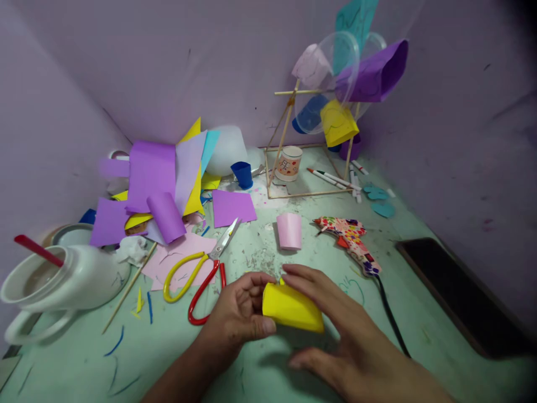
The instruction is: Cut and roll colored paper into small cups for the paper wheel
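Note:
A small yellow paper cup [292, 307] lies sideways between my hands, above the table. My left hand [243, 308] grips its left end between the thumb and curled fingers. Over its right side my right hand [331, 322] is spread, thumb apart below and fingers along the upper edge; whether the fingertips touch the paper I cannot tell. Just beyond stands a pink paper cup [289, 232]. To the left lie scissors [216, 263] with one yellow and one red handle, blades apart. On the right rests a flower-patterned glue gun [350, 240] with a black cord.
At the back, a stick frame [310, 196] carries a clear plastic wheel with coloured paper cups. Coloured paper sheets [151, 168] pile up at left, near a white pitcher [84, 280]. A dark phone [457, 291] lies right; markers [331, 178] lie by the frame.

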`<action>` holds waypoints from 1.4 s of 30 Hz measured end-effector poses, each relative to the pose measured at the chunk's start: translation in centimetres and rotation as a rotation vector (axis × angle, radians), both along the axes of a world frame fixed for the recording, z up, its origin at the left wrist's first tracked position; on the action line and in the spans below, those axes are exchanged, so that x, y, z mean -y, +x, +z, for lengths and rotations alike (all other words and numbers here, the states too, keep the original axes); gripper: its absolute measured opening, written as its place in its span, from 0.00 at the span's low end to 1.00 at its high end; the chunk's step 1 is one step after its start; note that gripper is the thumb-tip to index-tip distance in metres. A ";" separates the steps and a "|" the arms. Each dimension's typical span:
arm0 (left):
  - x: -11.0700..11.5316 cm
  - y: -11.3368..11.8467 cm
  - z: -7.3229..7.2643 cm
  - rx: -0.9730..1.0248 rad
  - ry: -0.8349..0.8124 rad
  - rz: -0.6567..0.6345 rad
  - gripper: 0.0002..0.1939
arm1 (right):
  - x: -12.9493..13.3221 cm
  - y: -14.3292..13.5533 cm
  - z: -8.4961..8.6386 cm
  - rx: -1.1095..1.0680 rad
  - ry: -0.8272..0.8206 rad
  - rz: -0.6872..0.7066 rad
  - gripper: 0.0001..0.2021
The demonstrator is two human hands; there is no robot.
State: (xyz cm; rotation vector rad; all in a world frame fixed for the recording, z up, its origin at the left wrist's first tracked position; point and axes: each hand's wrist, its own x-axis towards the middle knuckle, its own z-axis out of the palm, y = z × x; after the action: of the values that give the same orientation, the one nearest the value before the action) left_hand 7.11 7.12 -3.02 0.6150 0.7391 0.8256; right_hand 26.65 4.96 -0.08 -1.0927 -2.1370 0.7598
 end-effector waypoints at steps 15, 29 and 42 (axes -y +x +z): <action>-0.1 0.1 0.7 -0.007 -0.131 -0.034 0.15 | -1.0 -1.7 -2.4 -0.260 0.058 -0.027 0.26; 0.4 0.6 0.2 -0.071 -0.231 0.016 0.15 | -0.5 -2.1 -2.2 -0.385 0.094 -0.047 0.23; 0.3 0.6 0.5 -0.018 -0.268 0.037 0.11 | -0.5 -2.5 -2.1 -0.408 0.119 -0.066 0.22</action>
State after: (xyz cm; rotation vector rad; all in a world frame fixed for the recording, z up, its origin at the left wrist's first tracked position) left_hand 7.70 6.87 -2.53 0.3699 0.8626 0.7397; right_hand 24.12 5.47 -2.21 -0.8565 -1.7687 0.7421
